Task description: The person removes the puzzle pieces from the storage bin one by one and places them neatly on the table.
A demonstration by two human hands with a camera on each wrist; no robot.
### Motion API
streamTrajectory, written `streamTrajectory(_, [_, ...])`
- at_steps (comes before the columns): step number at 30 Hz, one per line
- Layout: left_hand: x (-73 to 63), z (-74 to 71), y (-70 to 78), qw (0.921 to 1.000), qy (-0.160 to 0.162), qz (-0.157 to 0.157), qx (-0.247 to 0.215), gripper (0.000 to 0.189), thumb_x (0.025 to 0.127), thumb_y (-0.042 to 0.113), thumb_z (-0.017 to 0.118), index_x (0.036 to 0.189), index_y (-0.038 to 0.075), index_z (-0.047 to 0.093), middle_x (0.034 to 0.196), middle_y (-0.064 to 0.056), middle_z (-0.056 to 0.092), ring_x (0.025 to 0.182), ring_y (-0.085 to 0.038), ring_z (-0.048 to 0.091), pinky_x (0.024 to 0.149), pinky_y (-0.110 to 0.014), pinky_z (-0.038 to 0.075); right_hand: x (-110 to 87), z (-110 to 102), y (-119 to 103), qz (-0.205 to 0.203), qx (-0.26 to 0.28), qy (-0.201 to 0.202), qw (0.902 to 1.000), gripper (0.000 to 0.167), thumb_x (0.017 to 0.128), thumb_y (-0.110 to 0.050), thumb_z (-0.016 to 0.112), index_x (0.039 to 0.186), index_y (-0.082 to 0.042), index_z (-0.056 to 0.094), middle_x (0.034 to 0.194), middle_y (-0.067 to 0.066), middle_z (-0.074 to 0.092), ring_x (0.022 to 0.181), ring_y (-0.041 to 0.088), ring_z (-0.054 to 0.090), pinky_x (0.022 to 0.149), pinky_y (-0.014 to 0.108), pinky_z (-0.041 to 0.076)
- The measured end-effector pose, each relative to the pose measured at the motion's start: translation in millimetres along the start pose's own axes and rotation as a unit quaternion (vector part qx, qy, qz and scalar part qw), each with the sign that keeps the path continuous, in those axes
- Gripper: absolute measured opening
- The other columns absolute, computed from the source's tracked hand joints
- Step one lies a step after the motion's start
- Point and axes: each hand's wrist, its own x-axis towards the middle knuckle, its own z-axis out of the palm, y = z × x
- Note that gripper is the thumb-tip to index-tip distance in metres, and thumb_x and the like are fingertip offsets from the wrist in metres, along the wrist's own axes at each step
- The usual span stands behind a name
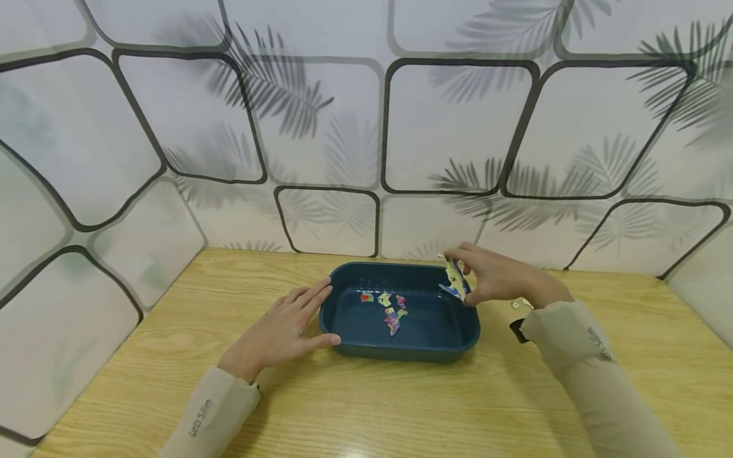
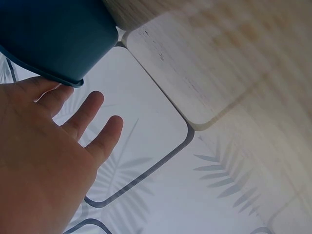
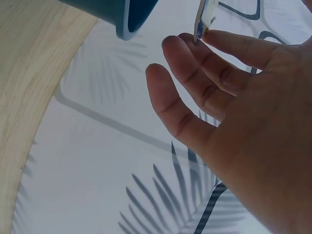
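Note:
A dark blue rectangular tub (image 1: 395, 352) sits on the wooden table. Several small colourful flat cutouts, one of them a red and purple piece (image 1: 392, 321), lie on its floor. My left hand (image 1: 282, 332) rests at the tub's left rim, fingers spread and fairly straight; the left wrist view shows its fingertips right at the rim. Over the tub's right end, my right hand (image 1: 495, 272) pinches a larger flat cutout (image 1: 455, 280), pale yellow with blue parts, between thumb and fingers. In the right wrist view only the lower edge of this cutout (image 3: 204, 22) shows.
Small pale pieces (image 1: 521, 303) lie on the table right of the tub, partly behind the right wrist. A wall covering (image 1: 338, 159) with leaf and dark-line patterns rises behind the wooden table (image 1: 343, 407). A black band (image 1: 519, 331) shows at the right cuff.

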Motion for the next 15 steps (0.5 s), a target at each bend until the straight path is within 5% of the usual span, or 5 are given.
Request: streamTrajectory(15, [0.4,-0.7,-0.1,1.0000,-0.006,-0.002,0.000,0.092,0.095,0.063,0.058,0.158,0.001,0.031,0.166,-0.011,0.024,0.141,-0.041,0.036,0.110,-0.065,0.029,-29.4,5,14,0.020,0.025,0.039,0.9987,0.085,0.077,-0.013,0.082,0.148,0.009,0.040,0.130,0.019,0.048,0.102,0.032,0.052,0.074,0.042,0.047])
